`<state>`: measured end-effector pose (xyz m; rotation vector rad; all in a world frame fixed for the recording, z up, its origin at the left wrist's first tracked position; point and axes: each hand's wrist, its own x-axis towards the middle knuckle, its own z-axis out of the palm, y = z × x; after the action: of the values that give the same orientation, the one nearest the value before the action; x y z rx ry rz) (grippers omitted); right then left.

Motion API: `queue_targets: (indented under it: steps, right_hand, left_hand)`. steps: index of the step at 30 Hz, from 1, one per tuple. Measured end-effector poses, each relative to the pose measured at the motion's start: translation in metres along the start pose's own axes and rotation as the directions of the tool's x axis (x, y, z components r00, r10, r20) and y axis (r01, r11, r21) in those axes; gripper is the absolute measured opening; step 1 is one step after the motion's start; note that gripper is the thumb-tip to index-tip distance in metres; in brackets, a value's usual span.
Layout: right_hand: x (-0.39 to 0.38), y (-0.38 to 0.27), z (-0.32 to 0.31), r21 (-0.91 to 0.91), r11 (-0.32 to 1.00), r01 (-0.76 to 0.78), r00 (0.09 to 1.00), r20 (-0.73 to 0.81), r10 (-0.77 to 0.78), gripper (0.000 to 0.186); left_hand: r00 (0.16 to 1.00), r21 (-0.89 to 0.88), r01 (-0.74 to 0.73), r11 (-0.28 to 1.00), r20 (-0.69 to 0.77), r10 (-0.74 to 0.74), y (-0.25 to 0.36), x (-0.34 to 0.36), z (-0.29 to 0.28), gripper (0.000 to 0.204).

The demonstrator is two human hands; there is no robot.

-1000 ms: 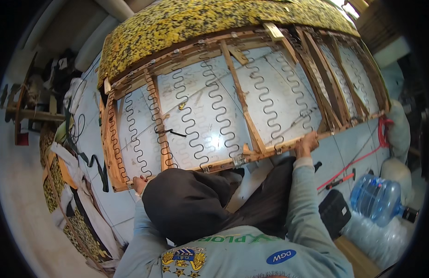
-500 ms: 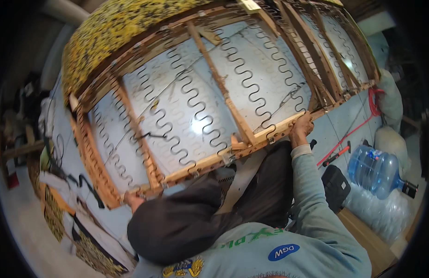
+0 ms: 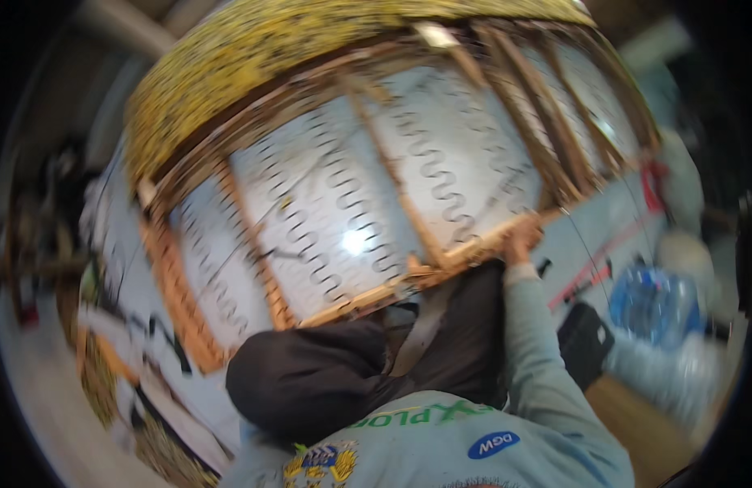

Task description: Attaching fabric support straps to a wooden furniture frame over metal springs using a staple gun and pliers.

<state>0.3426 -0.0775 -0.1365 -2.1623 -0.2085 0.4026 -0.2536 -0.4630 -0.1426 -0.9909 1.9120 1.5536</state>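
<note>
The wooden sofa frame (image 3: pixel 408 203), with zigzag springs over white backing and yellow patterned upholstery along its top, stands tilted on the work surface in front of me. My right hand (image 3: pixel 521 237) is clamped over its lower rail. My left hand is hidden; I cannot tell its state. A blurred blue water bottle (image 3: pixel 654 297) lies right, beside a black case (image 3: pixel 585 343). An oval blue label sits on my grey sleeve.

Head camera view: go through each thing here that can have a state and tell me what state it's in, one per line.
Sofa frame: tilted up, underside bared, zigzag springs exposed.
Yellow upholstery: on the frame's far side.
Right hand: gripping the frame's lower wooden rail.
Left hand: hidden behind the dark fabric.
Water bottle: lying at right, blurred.
</note>
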Motion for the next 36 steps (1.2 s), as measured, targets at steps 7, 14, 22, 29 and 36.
queue_targets:
  steps: [7,14,22,29,36]
  right_hand:
    - [-0.007,-0.019,-0.003,0.053,0.966,-0.255,0.937,0.260,0.233,0.043]
    - [-0.025,-0.028,-0.021,0.197,0.957,-0.214,0.939,0.310,0.147,0.039]
    - [-0.017,-0.013,-0.015,0.064,0.981,-0.186,0.952,0.259,0.163,0.059]
    - [0.015,0.005,-0.010,0.026,0.988,-0.151,0.945,0.298,0.137,0.068]
    - [-0.029,-0.023,-0.017,-0.036,0.993,-0.109,0.955,0.272,0.115,0.075]
  left_hand:
    - [0.994,-0.071,0.031,0.997,-0.107,-0.039,0.023,-0.035,-0.044,0.066]
    - [0.716,0.254,-0.307,0.917,-0.573,0.398,0.122,-0.030,-0.077,0.080]
    - [0.807,0.708,-0.197,0.678,-0.276,0.523,0.167,0.041,-0.067,0.089]
    - [0.745,0.679,-0.135,0.722,-0.411,0.526,0.165,0.031,-0.045,0.090]
    - [0.744,0.640,-0.098,0.762,-0.462,0.484,0.170,0.039,-0.044,0.081]
